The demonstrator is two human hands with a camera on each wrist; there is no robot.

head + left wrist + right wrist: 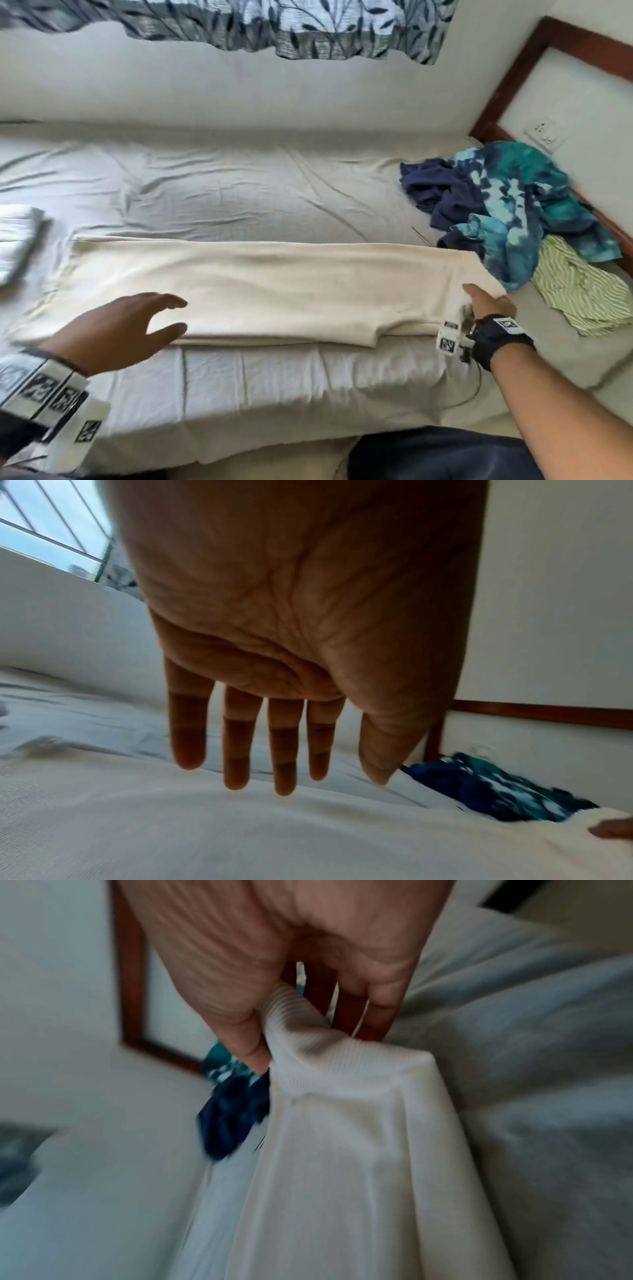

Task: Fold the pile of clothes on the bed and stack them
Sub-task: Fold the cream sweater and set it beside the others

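Note:
A cream shirt (260, 284) lies folded into a long strip across the near half of the bed (212, 192). My right hand (486, 301) pinches its ribbed collar end (308, 1031) between thumb and fingers at the strip's right end. My left hand (137, 318) hovers flat over the strip's left part, its fingers (236, 750) straight and spread, holding nothing above the cream shirt (240, 831). A pile of unfolded clothes sits at the right: a tie-dye blue and teal garment (527, 205), a navy one (435, 192) and a green striped one (582, 291).
A folded white garment (17, 240) lies at the left edge of the bed. A wood-framed headboard (507, 96) with a wall socket (544, 133) closes the right side. A patterned curtain (274, 24) hangs over the far wall. The far half of the sheet is wrinkled.

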